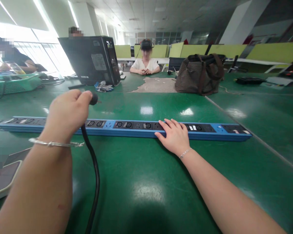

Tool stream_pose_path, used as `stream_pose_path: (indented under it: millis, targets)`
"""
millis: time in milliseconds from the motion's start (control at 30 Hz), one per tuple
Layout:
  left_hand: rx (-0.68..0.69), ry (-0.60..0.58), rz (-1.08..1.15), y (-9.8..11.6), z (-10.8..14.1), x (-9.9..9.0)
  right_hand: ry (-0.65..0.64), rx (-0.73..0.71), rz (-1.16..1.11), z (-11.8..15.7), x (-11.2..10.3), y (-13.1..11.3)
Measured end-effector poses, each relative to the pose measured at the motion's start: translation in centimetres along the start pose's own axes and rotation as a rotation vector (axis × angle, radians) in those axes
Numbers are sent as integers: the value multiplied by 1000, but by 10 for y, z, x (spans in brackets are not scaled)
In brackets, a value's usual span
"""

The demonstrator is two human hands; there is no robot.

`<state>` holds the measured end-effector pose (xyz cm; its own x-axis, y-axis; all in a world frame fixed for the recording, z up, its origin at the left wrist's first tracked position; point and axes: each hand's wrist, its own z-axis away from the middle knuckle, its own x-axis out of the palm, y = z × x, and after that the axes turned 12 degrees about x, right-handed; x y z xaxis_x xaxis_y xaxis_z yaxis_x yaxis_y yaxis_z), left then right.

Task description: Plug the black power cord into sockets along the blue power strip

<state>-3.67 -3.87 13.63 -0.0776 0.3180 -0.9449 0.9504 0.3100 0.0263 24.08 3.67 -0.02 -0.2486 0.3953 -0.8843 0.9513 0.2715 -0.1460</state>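
A long blue power strip with black socket sections lies across the green table. My left hand is closed around a black plug and holds it above the strip's left part. From that hand a thick black cable hangs down toward the bottom of the view. The fingers hide most of the plug, and its pins cannot be made out. My right hand rests on the strip right of its middle, fingers spread over the sockets and thumb at the near edge.
Behind stand a black computer case, gloves and a brown bag. A green basket is at the left, a phone near my left forearm. A person sits opposite; others are at the left.
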Motion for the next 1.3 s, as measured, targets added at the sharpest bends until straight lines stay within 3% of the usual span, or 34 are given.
stream_pose_path:
  millis: [33,133,300,433,567,767,1033,1300]
  targets:
    - [-45,64,60,1,2,-8,2,-1,2,0,0,0]
    - [-15,-33,218,10,7,-10,8,4,6,0,0,0]
    - [179,-279,290,45,4,29,13,6,2,0,0,0]
    - [305,-342,291,74,-8,51,5,5,-3,0,1,-1]
    - [344,-373,187,90,-21,56,8,10,-13,0,1,-1]
    - [320,-467,123,98,-31,59,12,12,-30,1,1,-1]
    - [439,-495,59,96,-32,59,14,11,-31,1,1,-2]
    - [356,-588,169,88,-36,56,9,11,-31,1,0,-2]
